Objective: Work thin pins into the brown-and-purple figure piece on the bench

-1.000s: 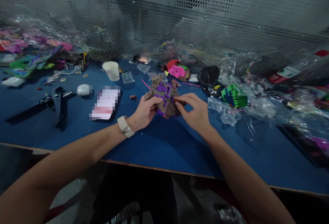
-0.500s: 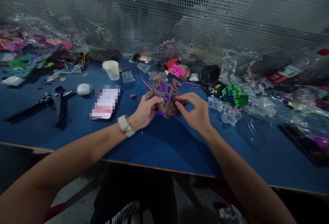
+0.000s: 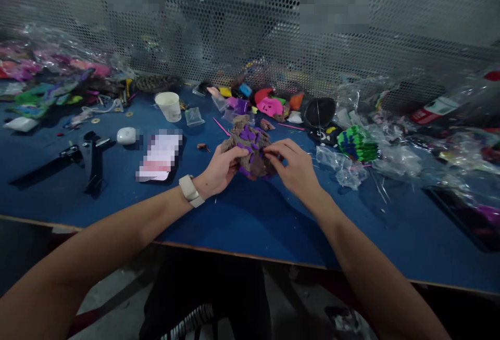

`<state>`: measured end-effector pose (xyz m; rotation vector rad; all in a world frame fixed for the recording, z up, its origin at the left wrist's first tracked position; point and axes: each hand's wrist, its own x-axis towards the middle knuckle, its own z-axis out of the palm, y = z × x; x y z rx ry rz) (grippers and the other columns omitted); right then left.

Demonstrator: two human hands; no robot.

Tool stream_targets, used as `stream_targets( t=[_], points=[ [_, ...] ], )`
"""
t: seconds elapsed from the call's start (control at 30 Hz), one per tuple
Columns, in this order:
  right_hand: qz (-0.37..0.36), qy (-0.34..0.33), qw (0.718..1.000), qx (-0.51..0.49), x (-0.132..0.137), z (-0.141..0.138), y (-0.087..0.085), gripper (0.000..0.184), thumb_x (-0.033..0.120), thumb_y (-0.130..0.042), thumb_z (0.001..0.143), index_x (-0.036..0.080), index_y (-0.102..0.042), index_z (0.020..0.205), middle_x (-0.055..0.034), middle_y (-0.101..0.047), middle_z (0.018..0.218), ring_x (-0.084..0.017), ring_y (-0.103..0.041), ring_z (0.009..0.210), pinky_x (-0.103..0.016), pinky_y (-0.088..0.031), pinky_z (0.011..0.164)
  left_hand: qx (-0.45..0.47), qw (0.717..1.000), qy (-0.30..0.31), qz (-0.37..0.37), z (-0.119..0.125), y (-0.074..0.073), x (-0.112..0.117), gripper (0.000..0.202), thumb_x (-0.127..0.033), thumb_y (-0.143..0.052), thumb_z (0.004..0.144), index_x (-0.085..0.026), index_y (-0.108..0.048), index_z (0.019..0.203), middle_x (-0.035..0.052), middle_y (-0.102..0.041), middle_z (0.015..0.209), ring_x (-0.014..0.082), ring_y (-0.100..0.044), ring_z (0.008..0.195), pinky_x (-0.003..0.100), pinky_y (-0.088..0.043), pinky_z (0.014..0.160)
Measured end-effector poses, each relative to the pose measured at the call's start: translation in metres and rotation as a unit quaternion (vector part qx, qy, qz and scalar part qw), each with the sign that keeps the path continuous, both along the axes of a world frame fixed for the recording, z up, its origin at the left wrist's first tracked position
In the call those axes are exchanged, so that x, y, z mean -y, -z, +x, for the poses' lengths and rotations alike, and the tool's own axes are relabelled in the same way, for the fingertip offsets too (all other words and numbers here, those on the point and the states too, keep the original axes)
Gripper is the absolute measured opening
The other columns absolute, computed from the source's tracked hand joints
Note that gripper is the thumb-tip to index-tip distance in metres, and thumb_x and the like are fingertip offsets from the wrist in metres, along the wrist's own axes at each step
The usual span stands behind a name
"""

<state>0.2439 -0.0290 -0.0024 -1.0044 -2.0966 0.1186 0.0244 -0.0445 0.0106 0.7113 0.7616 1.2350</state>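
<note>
A lump of brown modelling clay (image 3: 257,162) with several purple clay strips (image 3: 247,134) across its face is held just above the blue table. My left hand (image 3: 221,168) is closed around its left side, with the thumb lying on the front. At the right edge, my right hand (image 3: 294,165) has thumb and forefinger drawn together against the clay. Whether a small separate bit is between those fingertips cannot be made out. A pink stick (image 3: 221,126) lies just behind the lump, and a small brown scrap (image 3: 203,146) is to its left.
Left of my hands are a phone (image 3: 162,155), a white case (image 3: 126,136), a paper cup (image 3: 169,106) and a black strap-like object (image 3: 92,160). Coloured packets (image 3: 241,104) and a pink clay piece (image 3: 270,106) lie along the mesh screen (image 3: 242,27). Plastic wrappers (image 3: 400,160) crowd the right.
Yellow, blue, purple and orange packets now show by the mesh where they were not before. My right fingertips have shifted slightly at the clay's edge; my left hand keeps its hold.
</note>
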Motion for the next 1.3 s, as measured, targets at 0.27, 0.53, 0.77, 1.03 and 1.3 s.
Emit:
stream_targets(
  t=[0.27,0.53,0.77,1.03,1.3],
  points=[
    [-0.016,0.012,1.000,-0.013,0.005,-0.003,-0.003,0.018,0.020,-0.067,0.109,0.028,-0.077,0.121,-0.0077,-0.080,0.113,-0.028,-0.078,0.103,-0.045,-0.067,0.092,0.008,1.000,-0.009,-0.023,0.002,-0.005,-0.001,0.031,-0.020,-0.084,0.065,-0.022,-0.053,0.068,-0.0094,-0.051,0.057,0.0058,-0.046,0.048,0.017,-0.040,0.046],
    [-0.071,0.031,0.992,-0.101,0.007,-0.008,-0.002,0.023,0.024,-0.073,0.102,0.028,-0.078,0.124,-0.0060,-0.082,0.106,-0.025,-0.077,0.093,-0.040,-0.064,0.075,-0.014,1.000,0.009,-0.009,0.001,0.000,-0.002,0.033,-0.023,-0.086,0.067,-0.022,-0.054,0.069,-0.0080,-0.052,0.058,0.0081,-0.053,0.052,0.018,-0.039,0.048],
    [-0.096,0.035,0.987,-0.124,0.009,-0.010,-0.003,0.021,0.026,-0.074,0.101,0.027,-0.079,0.121,-0.0070,-0.083,0.106,-0.026,-0.079,0.095,-0.039,-0.063,0.074,-0.010,1.000,0.010,-0.008,0.002,0.000,-0.002,0.023,-0.023,-0.085,0.066,-0.021,-0.065,0.077,-0.0040,-0.067,0.067,0.0123,-0.065,0.061,0.021,-0.052,0.057],
    [-0.092,0.040,0.986,-0.134,0.010,-0.010,-0.004,0.016,0.028,-0.078,0.099,0.027,-0.080,0.116,-0.0059,-0.083,0.104,-0.025,-0.079,0.093,-0.040,-0.065,0.079,-0.029,0.999,0.019,0.002,0.001,0.001,-0.001,0.024,-0.025,-0.086,0.067,-0.020,-0.068,0.082,-0.0035,-0.072,0.073,0.0110,-0.065,0.059,0.021,-0.054,0.056],
    [-0.091,0.041,0.985,-0.141,0.010,-0.012,-0.006,0.007,0.028,-0.079,0.097,0.026,-0.078,0.105,-0.0042,-0.082,0.099,-0.022,-0.075,0.084,-0.037,-0.062,0.074,-0.023,0.999,0.035,0.020,0.001,0.004,0.000,0.026,-0.027,-0.089,0.066,-0.021,-0.069,0.082,-0.0040,-0.070,0.070,0.0121,-0.065,0.059,0.023,-0.057,0.056]
  ],
)
